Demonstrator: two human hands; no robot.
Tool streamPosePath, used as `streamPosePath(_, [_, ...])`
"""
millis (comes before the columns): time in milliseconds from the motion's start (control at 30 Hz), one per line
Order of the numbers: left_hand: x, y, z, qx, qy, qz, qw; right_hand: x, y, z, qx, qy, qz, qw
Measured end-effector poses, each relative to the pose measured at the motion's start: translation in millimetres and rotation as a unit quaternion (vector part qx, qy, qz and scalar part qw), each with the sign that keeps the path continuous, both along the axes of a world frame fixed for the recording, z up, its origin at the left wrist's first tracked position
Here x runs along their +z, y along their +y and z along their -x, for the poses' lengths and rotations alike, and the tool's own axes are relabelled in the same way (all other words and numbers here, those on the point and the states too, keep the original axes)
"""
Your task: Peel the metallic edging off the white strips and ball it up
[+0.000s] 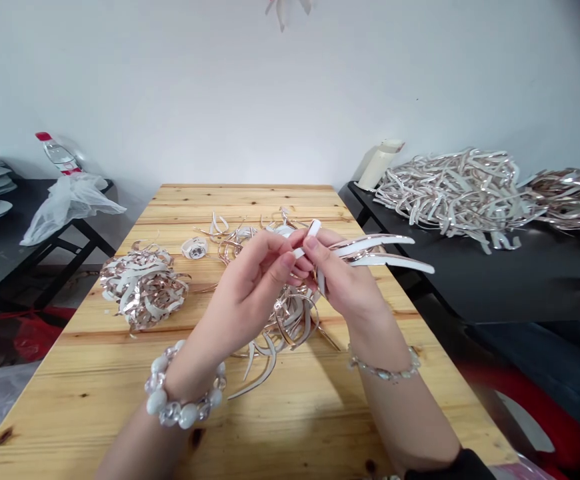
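Together, left hand and right hand meet above the wooden table, working white-and-rose-gold strips.

Both forearms reach forward and converge; the left thumb and fingertips pinch a short white end, while the right thumb presses another piece against the curled fingers, the long strips pointing out to the right past that hand. Curved loose pieces lie beneath the hands, and a crumpled pile sits to the left on the tabletop.
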State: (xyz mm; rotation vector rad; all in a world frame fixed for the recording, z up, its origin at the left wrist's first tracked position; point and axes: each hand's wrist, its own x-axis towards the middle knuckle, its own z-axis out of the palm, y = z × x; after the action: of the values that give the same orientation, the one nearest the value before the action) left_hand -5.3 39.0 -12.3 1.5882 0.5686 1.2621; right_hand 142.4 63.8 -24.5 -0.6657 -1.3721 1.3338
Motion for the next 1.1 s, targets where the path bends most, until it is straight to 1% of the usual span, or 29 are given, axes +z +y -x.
streamPosePath(133, [-2.3, -4, 0, 0.016, 0.056, -0.028, 0.998, 2.6, 0, 1, 0.006, 0.033, 0.02, 0.999])
streamPosePath(267, [-1.6, -8, 1, 0.039, 0.111, -0.074, 0.99, 4.9, 0, 1, -0.01, 0.076, 0.043, 0.996])
streamPosePath(333, [-0.4, -9, 2, 0.04, 0.125, -0.101, 0.986, 6.6, 0, 1, -0.017, 0.078, 0.054, 0.995])
streamPosePath(433, [1.5, -10, 2, 0.031, 0.123, -0.122, 0.984, 10.2, -1, 0, -0.03, 0.068, 0.064, 0.995])
streamPosePath(533, [3.2, -12, 3, 0.016, 0.136, -0.121, 0.983, 13.2, -1, -1, -0.043, 0.06, 0.062, 0.995])
streamPosePath(700, [4.9, -15, 5, -0.018, 0.149, -0.122, 0.981, 12.5, 0, -5, -0.061, 0.067, 0.073, 0.993])
streamPosePath(900, [9.5, -21, 6, -0.032, 0.185, -0.147, 0.971, 7.9, 10, -14, -0.069, 0.114, 0.106, 0.985])
streamPosePath(1000, [12.4, -26, 7, -0.033, 0.181, -0.163, 0.969, 6.0, 18, -22, -0.077, 0.133, 0.125, 0.98])
streamPosePath(1100, [10.7, -26, 8, -0.034, 0.166, -0.164, 0.972, 5.8, 23, -28, -0.095, 0.18, 0.154, 0.967])
